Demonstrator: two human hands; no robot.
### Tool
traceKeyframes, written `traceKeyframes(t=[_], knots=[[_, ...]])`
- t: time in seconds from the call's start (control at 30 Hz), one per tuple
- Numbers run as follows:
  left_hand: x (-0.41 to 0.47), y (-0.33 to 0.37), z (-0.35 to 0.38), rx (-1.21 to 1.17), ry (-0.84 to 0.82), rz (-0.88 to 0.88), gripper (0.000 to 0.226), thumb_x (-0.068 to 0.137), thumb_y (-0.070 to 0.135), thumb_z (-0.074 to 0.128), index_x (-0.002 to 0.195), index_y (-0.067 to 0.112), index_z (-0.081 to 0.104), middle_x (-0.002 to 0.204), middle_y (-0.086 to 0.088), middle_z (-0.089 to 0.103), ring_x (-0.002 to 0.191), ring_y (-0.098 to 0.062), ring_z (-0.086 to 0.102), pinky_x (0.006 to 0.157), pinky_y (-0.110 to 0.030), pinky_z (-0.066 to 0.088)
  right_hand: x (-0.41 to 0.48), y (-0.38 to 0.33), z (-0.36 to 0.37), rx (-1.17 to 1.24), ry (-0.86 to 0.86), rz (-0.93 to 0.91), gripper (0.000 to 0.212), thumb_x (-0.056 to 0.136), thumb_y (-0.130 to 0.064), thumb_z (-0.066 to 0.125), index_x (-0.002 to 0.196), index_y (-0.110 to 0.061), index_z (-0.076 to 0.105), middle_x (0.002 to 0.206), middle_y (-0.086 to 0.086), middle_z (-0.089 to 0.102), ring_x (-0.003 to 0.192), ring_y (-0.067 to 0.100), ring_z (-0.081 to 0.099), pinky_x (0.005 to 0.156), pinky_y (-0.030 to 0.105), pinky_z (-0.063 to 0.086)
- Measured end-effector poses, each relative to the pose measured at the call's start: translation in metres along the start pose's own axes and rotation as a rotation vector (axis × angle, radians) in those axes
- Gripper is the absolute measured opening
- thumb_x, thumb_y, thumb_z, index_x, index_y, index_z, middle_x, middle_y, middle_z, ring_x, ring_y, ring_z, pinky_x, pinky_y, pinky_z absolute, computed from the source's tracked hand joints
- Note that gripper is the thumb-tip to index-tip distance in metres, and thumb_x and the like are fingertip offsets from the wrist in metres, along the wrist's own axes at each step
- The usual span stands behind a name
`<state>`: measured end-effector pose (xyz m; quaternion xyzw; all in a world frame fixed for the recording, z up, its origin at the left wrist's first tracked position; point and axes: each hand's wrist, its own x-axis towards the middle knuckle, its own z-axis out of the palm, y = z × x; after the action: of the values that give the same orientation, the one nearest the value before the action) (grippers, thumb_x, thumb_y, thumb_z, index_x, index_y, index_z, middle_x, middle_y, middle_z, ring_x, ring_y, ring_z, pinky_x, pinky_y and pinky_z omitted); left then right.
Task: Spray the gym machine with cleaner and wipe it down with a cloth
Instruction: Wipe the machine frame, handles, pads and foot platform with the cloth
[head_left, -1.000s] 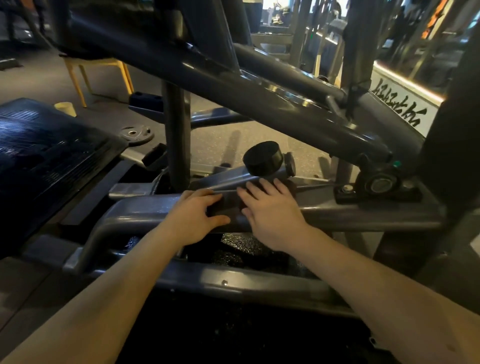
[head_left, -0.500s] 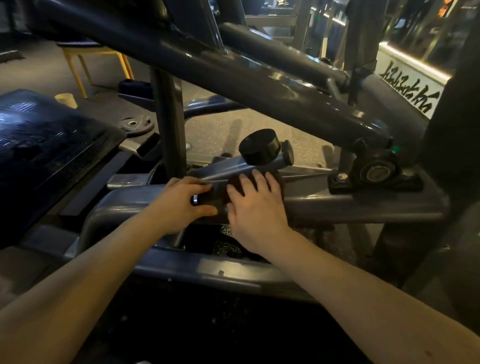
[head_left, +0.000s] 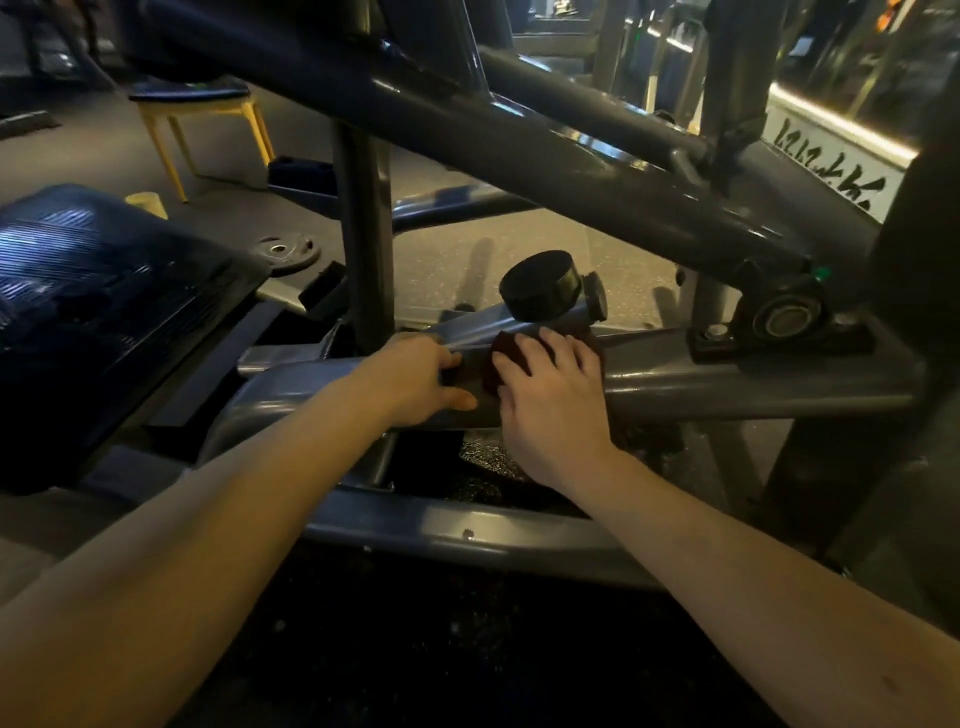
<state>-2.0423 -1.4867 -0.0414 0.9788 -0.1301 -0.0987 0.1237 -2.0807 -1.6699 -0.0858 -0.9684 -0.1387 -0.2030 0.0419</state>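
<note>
step: wiping | right hand (head_left: 550, 400): grip flat, fingers spread, pressing cloth (head_left: 508, 344) onto frame bar (head_left: 727, 382) for even contact | left hand (head_left: 410, 379): on bar beside cloth, likely bracing; cannot tell its grip

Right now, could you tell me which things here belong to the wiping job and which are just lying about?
In the job: cloth under the right hand, left hand, machine frame bar.
Lying about: weight plate, yellow-legged chair, cup on the floor.
</note>
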Motion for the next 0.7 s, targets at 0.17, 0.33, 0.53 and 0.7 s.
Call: traceKeyframes(t=[0.17,0.33,0.53,0.7], knots=[[-0.002,-0.009,0.005,-0.024,0.002,0.036,0.064,0.096,0.052,0.065,0.152,0.025,0.048,0.15,-0.006,0.052,0.132,-0.025,0.053,0.108,-0.04,0.043,-0.016,-0.006,0.003,0.022,0.075,0.054,0.047,0.098,-0.036,0.042,0.137,-0.023,0.065,0.147,0.004,0.057,0.145,0.028,0.039,0.123,0.051,0.024],[0.005,-0.021,0.004,0.137,0.019,0.141,0.063,0.096,0.064,0.055,0.148,0.029,0.051,0.128,-0.004,0.063,0.112,-0.021,0.061,0.098,-0.041,0.052,-0.037,0.015,-0.011,-0.057,0.107,0.277,0.045,0.103,-0.035,0.048,0.146,-0.027,0.057,0.161,0.002,0.042,0.155,0.027,0.022,0.127,0.055,0.011],[0.008,-0.021,0.0,0.196,0.014,0.226,0.053,0.097,0.059,0.057,0.138,0.025,0.058,0.111,-0.001,0.062,0.098,-0.014,0.057,0.087,-0.033,0.05,-0.072,0.044,-0.022,-0.116,0.133,0.604,0.054,0.109,-0.034,0.038,0.162,-0.03,0.029,0.174,0.001,-0.003,0.158,0.03,-0.015,0.129,0.056,0.003],[0.012,-0.019,-0.003,0.232,0.018,0.242,0.05,0.094,0.061,0.061,0.121,0.019,0.066,0.094,0.002,0.061,0.087,-0.014,0.06,0.076,-0.031,0.048,-0.057,0.005,-0.006,0.122,0.246,0.896,0.057,0.11,-0.025,0.036,0.165,-0.026,0.019,0.172,0.005,-0.016,0.155,0.035,-0.023,0.129,0.055,0.0]])
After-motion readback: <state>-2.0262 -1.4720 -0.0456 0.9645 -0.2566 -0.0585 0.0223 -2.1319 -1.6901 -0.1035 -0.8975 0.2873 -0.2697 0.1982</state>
